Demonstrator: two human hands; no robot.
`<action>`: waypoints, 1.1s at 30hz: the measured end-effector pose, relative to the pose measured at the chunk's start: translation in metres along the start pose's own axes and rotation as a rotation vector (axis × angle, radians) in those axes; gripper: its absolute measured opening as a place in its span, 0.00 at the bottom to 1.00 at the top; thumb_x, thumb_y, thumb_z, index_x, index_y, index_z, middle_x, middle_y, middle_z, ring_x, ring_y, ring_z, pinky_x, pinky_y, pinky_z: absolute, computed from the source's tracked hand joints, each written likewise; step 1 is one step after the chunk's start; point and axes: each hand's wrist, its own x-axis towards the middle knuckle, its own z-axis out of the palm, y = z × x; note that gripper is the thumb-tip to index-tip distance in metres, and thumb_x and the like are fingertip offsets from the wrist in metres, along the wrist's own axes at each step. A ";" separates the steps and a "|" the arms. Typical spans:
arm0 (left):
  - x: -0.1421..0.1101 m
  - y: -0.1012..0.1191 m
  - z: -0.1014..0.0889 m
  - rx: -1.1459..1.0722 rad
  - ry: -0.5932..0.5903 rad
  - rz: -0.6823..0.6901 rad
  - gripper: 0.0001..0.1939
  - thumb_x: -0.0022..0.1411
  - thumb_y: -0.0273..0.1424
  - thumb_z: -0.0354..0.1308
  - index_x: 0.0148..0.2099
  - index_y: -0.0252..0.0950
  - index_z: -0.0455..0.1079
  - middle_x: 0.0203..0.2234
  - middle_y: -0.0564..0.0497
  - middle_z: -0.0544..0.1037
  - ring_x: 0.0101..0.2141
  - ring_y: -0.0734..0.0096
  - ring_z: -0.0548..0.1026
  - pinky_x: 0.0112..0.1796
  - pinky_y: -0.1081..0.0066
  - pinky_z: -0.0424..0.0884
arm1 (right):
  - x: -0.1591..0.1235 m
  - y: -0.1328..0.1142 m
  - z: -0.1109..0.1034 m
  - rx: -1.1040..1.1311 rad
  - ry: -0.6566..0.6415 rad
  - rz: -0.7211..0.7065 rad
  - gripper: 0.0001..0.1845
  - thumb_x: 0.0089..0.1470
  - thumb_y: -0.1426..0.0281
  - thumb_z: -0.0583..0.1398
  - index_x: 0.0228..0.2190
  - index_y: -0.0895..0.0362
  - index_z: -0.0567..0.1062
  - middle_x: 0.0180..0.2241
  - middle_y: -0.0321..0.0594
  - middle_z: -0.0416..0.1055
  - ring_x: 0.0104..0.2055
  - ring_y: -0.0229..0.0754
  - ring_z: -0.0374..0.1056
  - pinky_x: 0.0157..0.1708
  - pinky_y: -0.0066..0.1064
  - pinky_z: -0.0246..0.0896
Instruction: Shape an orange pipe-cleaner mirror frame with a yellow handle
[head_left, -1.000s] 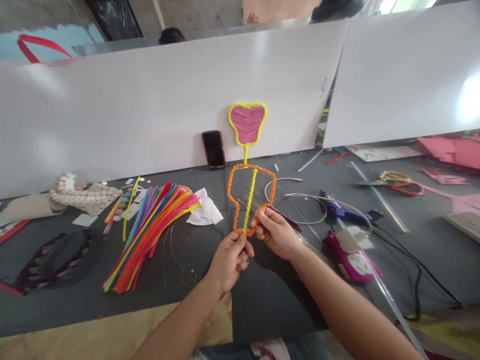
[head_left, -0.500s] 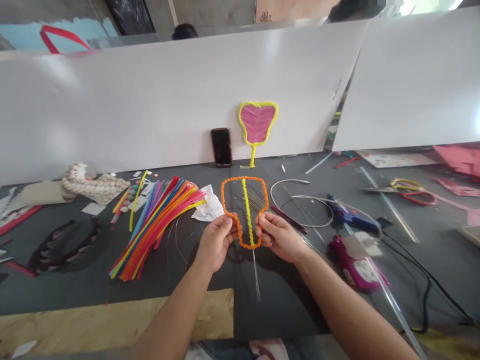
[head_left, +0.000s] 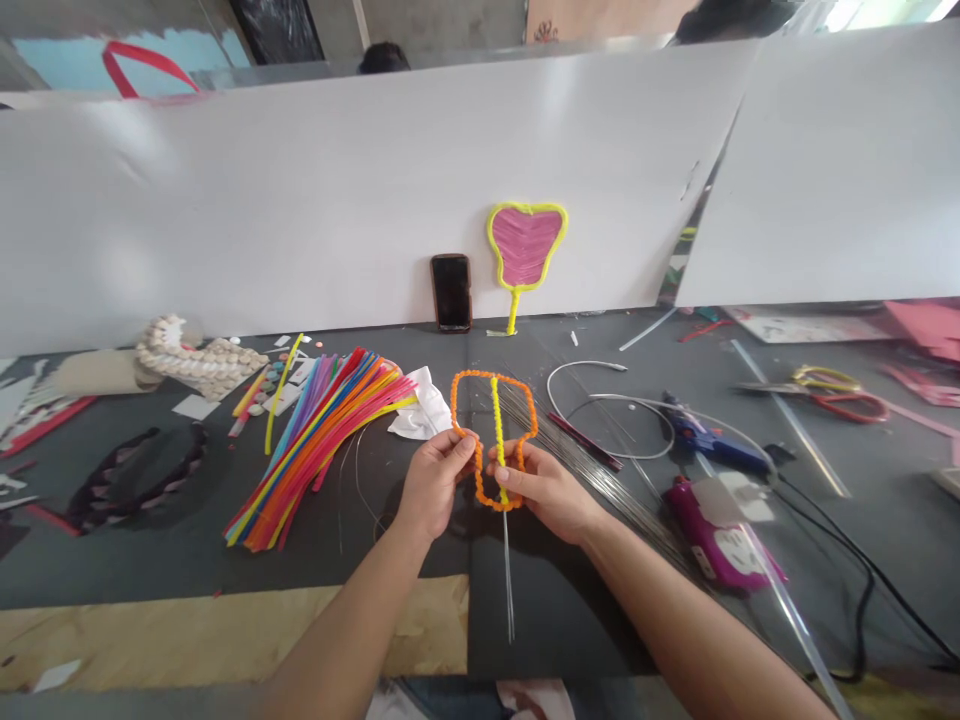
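I hold an orange pipe-cleaner frame (head_left: 459, 405) with a yellow pipe-cleaner spine (head_left: 496, 412) down its middle, above the dark table (head_left: 150, 540). My left hand (head_left: 433, 482) pinches the frame's left side at its waist. My right hand (head_left: 544, 487) pinches the yellow spine near the lower end. A thin bare wire (head_left: 508, 575) hangs from the frame's bottom toward me. A finished pink fan with a yellow rim (head_left: 525, 245) leans on the white board behind.
A fanned bundle of coloured pipe cleaners (head_left: 319, 440) lies left, with white tissue (head_left: 424, 410) beside it. A phone (head_left: 451, 291) leans on the board. Right of my hands: thin wires (head_left: 600, 470), blue glue gun (head_left: 709, 440), magenta tool (head_left: 716, 535), black cable (head_left: 862, 580), scissors (head_left: 829, 390).
The frame has come down and toward me. My left hand moved from the bottom tip up to the left side, and my right hand shifted onto the yellow spine. The bare wire now hangs below.
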 end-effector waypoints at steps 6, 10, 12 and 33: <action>-0.002 -0.005 0.003 0.106 -0.037 0.027 0.10 0.51 0.36 0.63 0.33 0.34 0.73 0.25 0.54 0.73 0.27 0.76 0.68 0.32 0.75 0.64 | 0.001 0.005 0.006 0.100 -0.023 -0.023 0.17 0.41 0.66 0.68 0.34 0.57 0.73 0.27 0.36 0.70 0.26 0.33 0.64 0.29 0.28 0.57; -0.003 -0.005 0.003 0.138 -0.043 0.044 0.11 0.53 0.37 0.61 0.33 0.34 0.73 0.27 0.51 0.74 0.31 0.72 0.69 0.36 0.73 0.65 | 0.001 0.006 0.006 0.086 -0.005 -0.021 0.13 0.43 0.65 0.67 0.30 0.59 0.74 0.20 0.33 0.66 0.21 0.31 0.60 0.24 0.26 0.52; -0.002 -0.005 0.003 0.155 -0.047 0.053 0.11 0.53 0.37 0.61 0.33 0.34 0.72 0.27 0.51 0.73 0.31 0.72 0.69 0.36 0.73 0.64 | 0.001 0.007 0.006 0.088 -0.010 -0.002 0.13 0.42 0.64 0.67 0.29 0.59 0.74 0.20 0.33 0.67 0.21 0.31 0.60 0.23 0.26 0.52; -0.001 -0.007 0.003 0.181 -0.079 0.050 0.10 0.54 0.37 0.59 0.32 0.35 0.70 0.26 0.53 0.69 0.28 0.74 0.66 0.32 0.75 0.62 | 0.002 0.007 0.008 -0.002 0.059 -0.019 0.12 0.40 0.65 0.67 0.25 0.59 0.74 0.18 0.31 0.65 0.20 0.31 0.59 0.22 0.25 0.51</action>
